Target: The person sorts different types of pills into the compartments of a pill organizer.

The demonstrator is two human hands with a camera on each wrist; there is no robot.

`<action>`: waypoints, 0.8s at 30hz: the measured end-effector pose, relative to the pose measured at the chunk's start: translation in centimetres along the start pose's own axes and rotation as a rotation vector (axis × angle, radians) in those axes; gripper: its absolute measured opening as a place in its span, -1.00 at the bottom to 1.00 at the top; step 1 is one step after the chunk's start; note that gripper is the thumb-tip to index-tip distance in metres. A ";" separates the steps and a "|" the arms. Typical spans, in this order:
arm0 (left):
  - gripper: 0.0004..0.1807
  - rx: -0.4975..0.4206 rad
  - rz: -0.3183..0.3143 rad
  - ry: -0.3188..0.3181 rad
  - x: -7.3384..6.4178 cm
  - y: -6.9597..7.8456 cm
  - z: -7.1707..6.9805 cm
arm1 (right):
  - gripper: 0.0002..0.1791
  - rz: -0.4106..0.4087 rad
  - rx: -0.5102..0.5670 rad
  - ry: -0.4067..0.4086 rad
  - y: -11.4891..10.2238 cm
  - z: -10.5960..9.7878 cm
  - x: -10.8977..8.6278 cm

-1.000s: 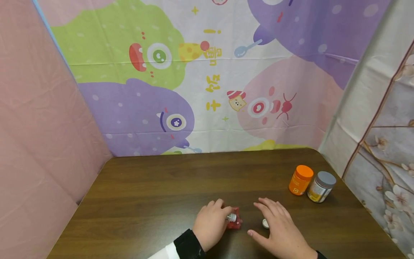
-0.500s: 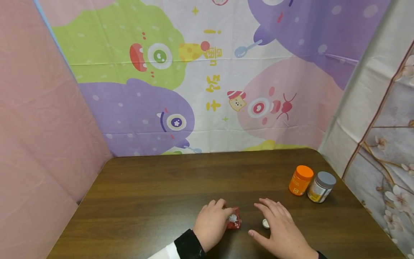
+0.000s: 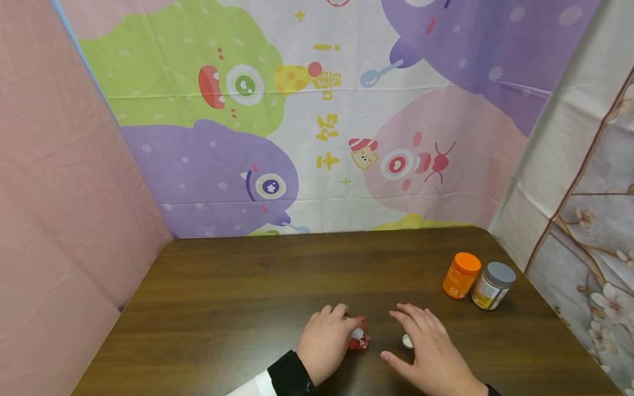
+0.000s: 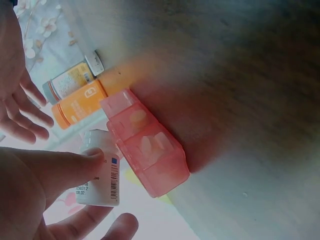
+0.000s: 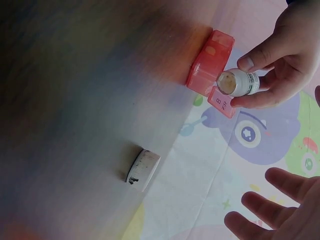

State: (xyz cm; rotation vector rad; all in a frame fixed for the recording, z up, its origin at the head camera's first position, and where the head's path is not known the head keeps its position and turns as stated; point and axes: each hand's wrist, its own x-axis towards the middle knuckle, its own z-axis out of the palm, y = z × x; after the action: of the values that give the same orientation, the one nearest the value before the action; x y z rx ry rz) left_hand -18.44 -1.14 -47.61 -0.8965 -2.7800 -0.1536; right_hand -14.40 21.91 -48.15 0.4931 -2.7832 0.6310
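In the head view my left hand [image 3: 325, 344] holds a small white pill bottle [image 4: 104, 175], thumb on one side and fingers on the other. The bottle has no cap on and is tilted, its mouth at the red translucent pill box [image 4: 150, 142]. Pale tablets show through the box's walls in the left wrist view. One lid [image 5: 222, 102] of the box stands open in the right wrist view, and tablets show inside the bottle's mouth. My right hand [image 3: 428, 352], fingers spread, hovers holding nothing beside a white cap [image 5: 143, 170] on the table.
An orange jar [image 3: 460, 276] and a grey-lidded jar [image 3: 492, 286] stand side by side at the right of the brown wooden table [image 3: 257, 280]. A patterned cloth [image 3: 327, 209] hangs behind the table, with more fabric at both sides.
The bottle in my left hand has tipped further, its mouth turning down toward the pill box. My right hand has stayed nearly still.
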 end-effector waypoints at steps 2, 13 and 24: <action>-0.75 0.005 0.002 -0.003 0.0 0.0 0.0 | -0.23 0.008 0.004 -0.009 0.0 0.0 0.0; -0.70 0.006 0.014 -0.014 0.0 0.0 0.1 | -0.24 0.014 -0.001 -0.022 -0.1 0.0 0.0; -0.69 0.022 0.045 -0.009 -0.1 0.0 0.0 | -0.24 0.011 -0.002 -0.023 0.0 0.1 -0.1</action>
State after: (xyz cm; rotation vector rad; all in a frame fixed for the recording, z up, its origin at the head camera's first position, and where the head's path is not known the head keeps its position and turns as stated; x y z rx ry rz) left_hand -18.38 -1.20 -47.65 -0.9561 -2.7612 -0.1120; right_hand -14.37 21.89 -48.24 0.4882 -2.8100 0.6290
